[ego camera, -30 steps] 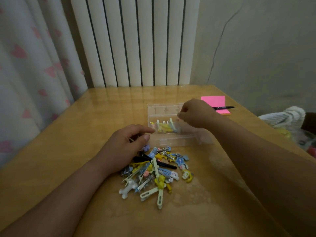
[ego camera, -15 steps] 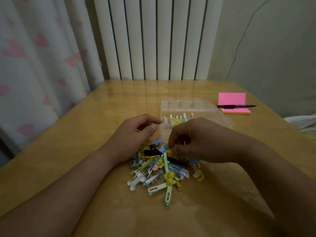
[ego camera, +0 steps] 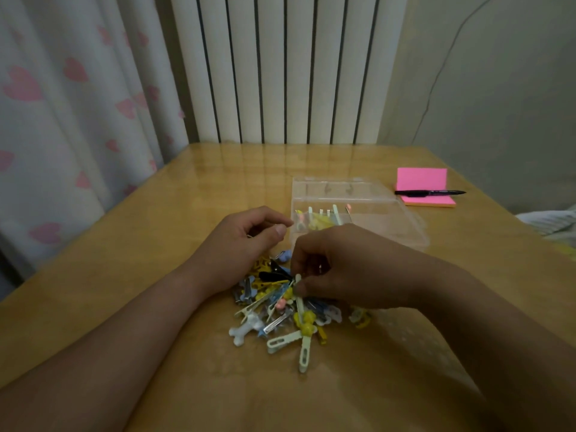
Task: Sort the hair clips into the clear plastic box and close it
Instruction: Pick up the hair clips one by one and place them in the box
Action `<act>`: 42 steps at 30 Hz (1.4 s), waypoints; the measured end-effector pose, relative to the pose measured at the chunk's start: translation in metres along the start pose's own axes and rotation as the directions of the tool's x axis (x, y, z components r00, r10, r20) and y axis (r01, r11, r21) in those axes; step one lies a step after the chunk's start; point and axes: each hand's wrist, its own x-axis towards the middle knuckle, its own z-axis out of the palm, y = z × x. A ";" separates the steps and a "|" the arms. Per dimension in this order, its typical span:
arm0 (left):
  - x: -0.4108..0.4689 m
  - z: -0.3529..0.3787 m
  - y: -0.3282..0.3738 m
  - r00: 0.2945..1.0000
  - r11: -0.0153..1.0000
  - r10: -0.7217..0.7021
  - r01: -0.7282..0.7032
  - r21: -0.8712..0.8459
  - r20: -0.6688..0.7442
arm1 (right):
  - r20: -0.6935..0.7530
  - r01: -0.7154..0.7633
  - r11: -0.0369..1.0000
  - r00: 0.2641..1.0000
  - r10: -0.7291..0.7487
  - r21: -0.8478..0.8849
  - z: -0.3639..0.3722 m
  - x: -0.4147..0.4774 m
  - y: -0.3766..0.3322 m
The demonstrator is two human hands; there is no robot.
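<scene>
A heap of small hair clips (ego camera: 290, 319), yellow, blue, white and pale green, lies on the wooden table. My right hand (ego camera: 349, 269) rests on top of the heap, its thumb and fingers pinched on the upper end of a pale green clip (ego camera: 300, 302). My left hand (ego camera: 240, 244) lies curled at the heap's far left side, thumb near forefinger; I cannot tell if it holds anything. Behind the hands stands the clear plastic box (ego camera: 389, 219), lid open, with several clips (ego camera: 321, 218) lined up in its left part.
A pink sticky-note pad (ego camera: 420, 179) with a black pen (ego camera: 430, 192) across it lies at the far right. A white radiator (ego camera: 286, 67) and a curtain with pink hearts (ego camera: 71, 104) stand behind the table (ego camera: 156, 229). Light cloth (ego camera: 551, 226) shows past the right edge.
My right hand came back from the box to the heap and pinched a pale green clip. My left hand stayed by the heap. The camera view shifted slightly.
</scene>
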 end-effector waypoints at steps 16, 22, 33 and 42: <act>0.003 0.001 -0.006 1.000 1.000 -0.010 0.010 -0.017 0.008 | -0.341 -0.031 0.681 0.849 0.404 0.731 -0.056 -0.009 0.063; 0.004 0.001 -0.007 1.000 1.000 -0.016 0.017 -0.025 0.002 | -0.416 -0.308 0.834 0.755 0.507 0.458 -0.057 0.027 0.095; 0.005 0.000 -0.009 1.000 1.000 0.001 -0.001 0.009 -0.006 | -0.228 -0.548 0.835 0.807 0.545 0.052 -0.051 0.061 0.104; 0.006 0.001 -0.011 1.000 1.000 0.006 -0.006 0.015 -0.009 | -0.203 -0.603 0.798 0.781 0.591 0.004 -0.049 0.065 0.105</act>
